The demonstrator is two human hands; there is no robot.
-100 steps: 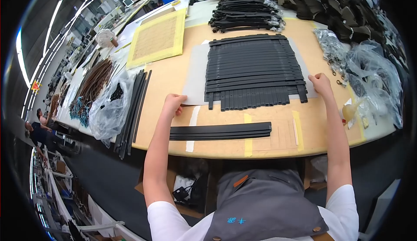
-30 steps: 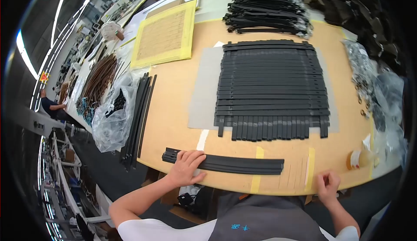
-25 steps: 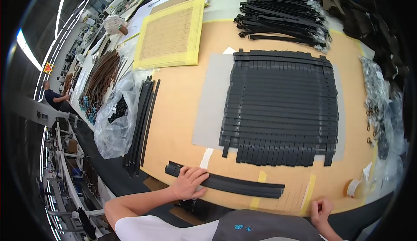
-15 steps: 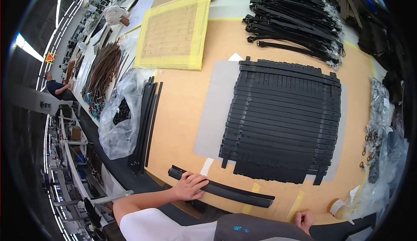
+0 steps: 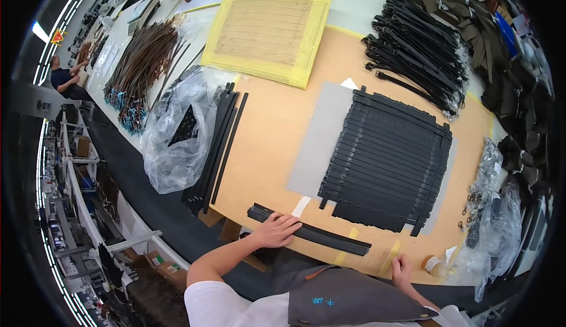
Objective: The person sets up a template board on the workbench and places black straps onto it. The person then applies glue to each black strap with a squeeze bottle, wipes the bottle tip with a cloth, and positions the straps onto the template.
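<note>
My left hand (image 5: pixel 278 230) rests on a small stack of black strips (image 5: pixel 333 239) along the table's near edge, its fingers over the left part of the stack. At the near edge, right of the strips, my right hand (image 5: pixel 402 270) is curled closed; whatever it may hold is too small to make out. Beyond both hands, a large block of black straps (image 5: pixel 386 165), laid side by side, lies on a grey sheet (image 5: pixel 312 141). A roll of tape (image 5: pixel 432 264) sits just right of my right hand.
A yellow-edged board (image 5: pixel 265 29) lies at the back. To the left are long black strips (image 5: pixel 219 144), a plastic bag (image 5: pixel 177 156) and brown cords (image 5: pixel 144 62). Black buckled belts (image 5: pixel 413 50) and bagged metal parts (image 5: pixel 484 177) are on the right. A seated person (image 5: pixel 66 79) is far left.
Both hands have left the grey sheet's sides for the near edge; my left hand has come down on the strips. The view has since turned, with little movement of my left hand on them.
</note>
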